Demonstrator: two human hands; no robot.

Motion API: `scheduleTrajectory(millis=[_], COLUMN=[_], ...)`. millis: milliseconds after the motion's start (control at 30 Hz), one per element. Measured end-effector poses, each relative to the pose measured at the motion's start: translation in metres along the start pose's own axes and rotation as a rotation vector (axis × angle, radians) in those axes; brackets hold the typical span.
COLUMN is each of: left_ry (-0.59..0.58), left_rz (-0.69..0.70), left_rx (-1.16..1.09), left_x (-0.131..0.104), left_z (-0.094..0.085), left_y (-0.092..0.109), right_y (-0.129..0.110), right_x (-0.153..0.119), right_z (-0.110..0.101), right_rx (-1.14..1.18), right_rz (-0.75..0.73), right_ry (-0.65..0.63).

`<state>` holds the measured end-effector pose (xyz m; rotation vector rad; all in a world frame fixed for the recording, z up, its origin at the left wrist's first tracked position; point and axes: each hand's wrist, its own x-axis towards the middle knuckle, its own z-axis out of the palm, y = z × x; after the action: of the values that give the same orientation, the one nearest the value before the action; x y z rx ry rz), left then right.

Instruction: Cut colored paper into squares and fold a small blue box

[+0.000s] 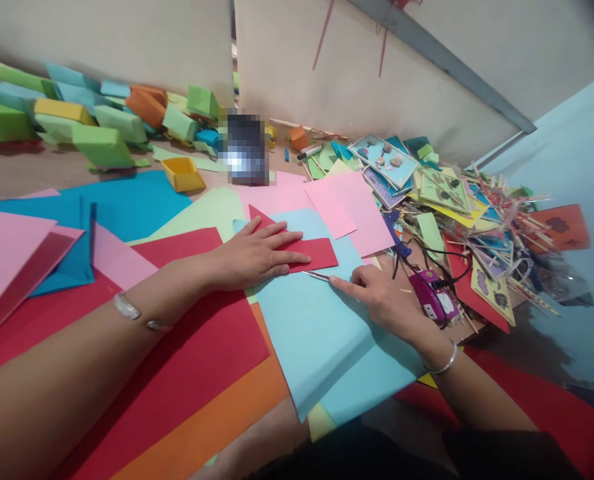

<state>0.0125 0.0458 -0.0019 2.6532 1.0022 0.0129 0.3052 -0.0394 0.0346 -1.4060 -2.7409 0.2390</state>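
Observation:
My left hand [257, 253] lies flat with its fingers spread, pressing on a folded strip of red paper [321, 253]. Beneath that strip is a sheet of light blue paper [307, 333]. In my right hand [377, 293] is a slim, pointed metal blade [317, 275], its tip at the red strip's lower edge, close to my left fingertips. The index finger stretches along the blade, and its handle is hidden inside the closed hand. A large red sheet [201, 340] spreads under my left wrist, with an orange sheet [257, 400] showing below it.
Folded paper boxes [101, 147] in several colours line the wall at the back left. A small yellow tray [181, 175] sits near a blurred-out dark object [247, 150]. Pink sheets [361, 207] lie ahead. Right of them are picture cards [384, 160], sticks and a purple device [434, 297] with a black cord.

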Motion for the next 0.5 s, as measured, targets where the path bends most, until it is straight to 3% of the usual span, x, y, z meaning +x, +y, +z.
scheduleTrajectory(millis=[333, 500], left_ry=[0.033, 0.047], left_rz=[0.011, 0.027], left_rx=[-0.045, -0.029], left_x=[0.001, 0.001], left_z=[0.002, 0.001], left_y=[-0.001, 0.0], right_y=[-0.005, -0.004], right_x=[0.016, 0.019], right_z=[0.002, 0.005], right_rx=[0.014, -0.042], right_rz=[-0.142, -0.24], right_ry=[-0.03, 0.043])
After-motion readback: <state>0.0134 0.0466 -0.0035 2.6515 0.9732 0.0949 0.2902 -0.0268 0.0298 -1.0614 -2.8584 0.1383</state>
